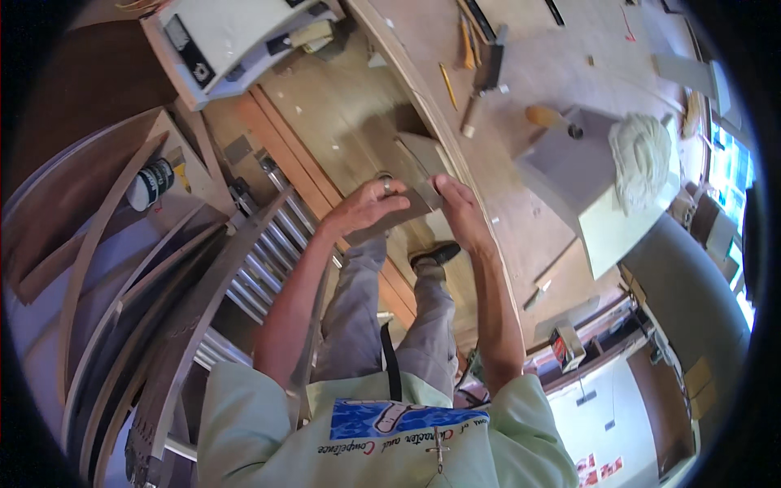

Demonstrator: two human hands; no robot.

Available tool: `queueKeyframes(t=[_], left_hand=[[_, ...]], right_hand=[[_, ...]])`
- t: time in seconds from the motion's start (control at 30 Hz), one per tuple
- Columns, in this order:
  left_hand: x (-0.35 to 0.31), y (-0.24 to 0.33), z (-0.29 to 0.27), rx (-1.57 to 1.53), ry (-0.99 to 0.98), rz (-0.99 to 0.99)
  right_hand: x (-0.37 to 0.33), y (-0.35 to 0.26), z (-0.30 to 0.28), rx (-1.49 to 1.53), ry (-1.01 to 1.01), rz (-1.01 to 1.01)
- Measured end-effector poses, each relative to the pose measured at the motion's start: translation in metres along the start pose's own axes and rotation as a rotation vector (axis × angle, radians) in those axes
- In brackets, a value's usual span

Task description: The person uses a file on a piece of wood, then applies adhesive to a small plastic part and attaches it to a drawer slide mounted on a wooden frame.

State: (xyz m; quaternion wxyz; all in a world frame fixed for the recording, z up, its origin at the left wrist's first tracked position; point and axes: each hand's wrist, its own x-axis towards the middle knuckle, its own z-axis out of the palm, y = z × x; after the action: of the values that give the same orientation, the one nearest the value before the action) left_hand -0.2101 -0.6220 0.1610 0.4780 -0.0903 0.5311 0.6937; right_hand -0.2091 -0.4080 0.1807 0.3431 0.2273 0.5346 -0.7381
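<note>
Narrow grip at both hands: our left hand (368, 206) clasps the left end of a thin brown panel (396, 216). We see it raised over the floor, above our legs. Our right hand (459, 207) pinches its right end beside the workbench (561, 45). Farther right: a yellow pencil (448, 86), then a grey box (561, 154) with pale cloth (640, 159) over it.

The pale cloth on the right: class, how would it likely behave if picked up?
The cloth would probably be floppy, since it lies in soft, uneven folds on the box. It looks likely to be light for its bulk, being loosely bunched fabric. It seems unlikely to roll, as its heap is irregular.
</note>
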Motion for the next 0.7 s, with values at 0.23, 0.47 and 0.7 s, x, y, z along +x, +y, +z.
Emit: queueKeyframes(t=[0.23, 0.47, 0.7], left_hand=[[-0.008, 0.014, -0.018, 0.275, 0.116, 0.149], [-0.014, 0.023, -0.028, 0.215, 0.17, 0.192], [-0.014, 0.021, -0.034, 0.244, 0.153, 0.141]], right_hand=[[0.017, -0.03, 0.029, -0.67, -0.054, -0.244], [0.029, -0.027, 0.045, -0.459, -0.072, -0.157], [0.027, -0.023, 0.043, -0.063, -0.066, -0.008]])
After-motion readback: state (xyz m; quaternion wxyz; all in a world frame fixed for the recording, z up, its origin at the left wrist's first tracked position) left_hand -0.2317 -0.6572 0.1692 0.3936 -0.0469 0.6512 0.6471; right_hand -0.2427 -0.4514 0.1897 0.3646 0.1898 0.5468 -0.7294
